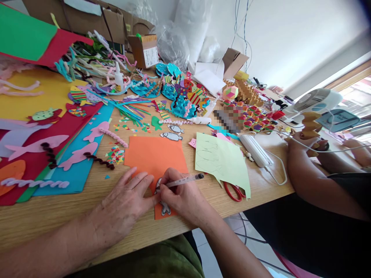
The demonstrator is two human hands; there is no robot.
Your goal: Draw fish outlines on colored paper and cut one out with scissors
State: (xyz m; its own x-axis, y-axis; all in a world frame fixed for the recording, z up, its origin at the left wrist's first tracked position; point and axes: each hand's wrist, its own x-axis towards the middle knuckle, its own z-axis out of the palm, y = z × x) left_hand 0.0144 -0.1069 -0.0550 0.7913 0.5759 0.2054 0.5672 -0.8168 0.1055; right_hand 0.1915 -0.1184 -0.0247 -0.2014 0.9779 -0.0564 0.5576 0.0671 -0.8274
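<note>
The left hand lies flat and open on the near edge of an orange sheet, its fingers spread and pressing down beside a small fish cutout that rests on the sheet. The right hand is closed around a pen, whose tip meets the fish cutout just by the left fingertips while its dark cap points right. The orange sheet sits on the wooden table at the near middle, its near edge just over the table's near edge.

Just right of the orange sheet lies a pale green sheet with faint pencil outlines, and red-handled scissors poke out from under its near corner. Two more grey fish cutouts lie just beyond the orange sheet. To the left, pink foam fish rest on blue and red sheets, with confetti scraps between them and the orange sheet. Farther back are teal paper shapes and a cardboard box.

At the right, another person's hand holds a folded tan paper piece near a white glue gun.
</note>
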